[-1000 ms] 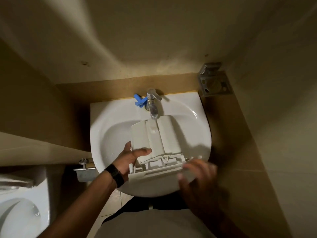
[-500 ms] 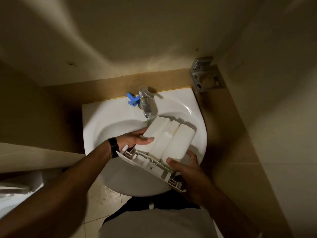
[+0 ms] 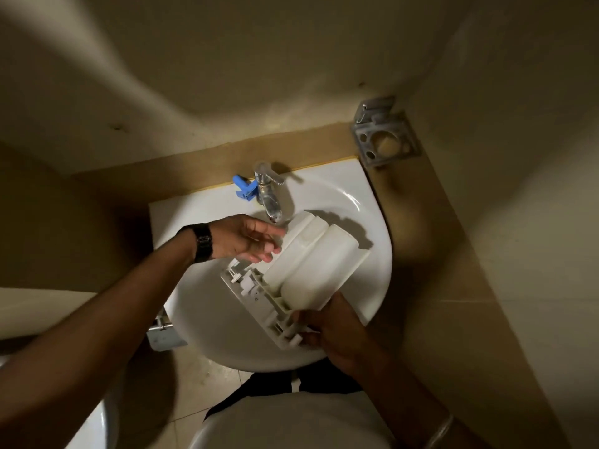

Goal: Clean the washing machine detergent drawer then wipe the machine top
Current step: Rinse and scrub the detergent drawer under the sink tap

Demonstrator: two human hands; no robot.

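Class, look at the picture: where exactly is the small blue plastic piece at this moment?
In the head view the blue piece sits on the back ledge of the sink, just left of the tap, apart from both hands.

No readable text, labels, brands, numbers or signs anywhere.

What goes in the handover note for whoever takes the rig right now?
Left hand: open, fingers straight, tips at the drawer's upper left edge near the tap; contact unclear.
Right hand: grip on the drawer's front-panel end, holding it tilted over the basin, underside up.
Blue insert: lies on the basin's back ledge, left of the tap.
Done: drawer is out of the machine and at the sink. Whether water is running cannot be told.
Left: finish cleaning the drawer, refit it, then wipe the machine top. The machine is not in view.
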